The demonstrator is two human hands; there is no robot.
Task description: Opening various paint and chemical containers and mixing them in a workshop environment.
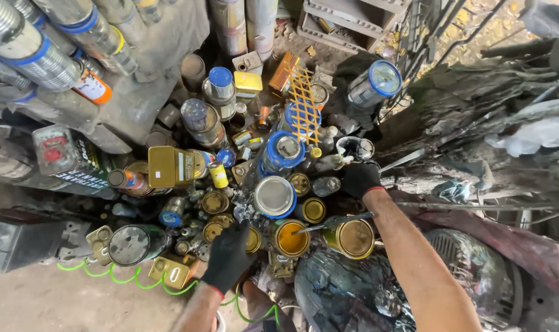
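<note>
Both my hands wear black gloves. My left hand point(228, 258) lies palm down, fingers spread, on a cluster of small gold-lidded tins point(215, 201), beside an open can of yellow paint point(290, 238). My right hand point(360, 178) is curled next to a small open tin point(356, 148) and a grey jar point(326, 185); whether it grips anything is hidden. A thin metal rod point(335, 223) rests across a second open yellow can point(354, 238). A silver-lidded can with a blue rim point(274, 197) stands between my hands.
Several paint cans and tins crowd the ground, some with blue rims point(284, 151). Large cans point(39, 61) are stacked at upper left. A yellow lattice piece point(303, 104) leans among them. A green coiled hose point(132, 281) lies in front, with dark paint-smeared sheeting point(347, 289) at lower right.
</note>
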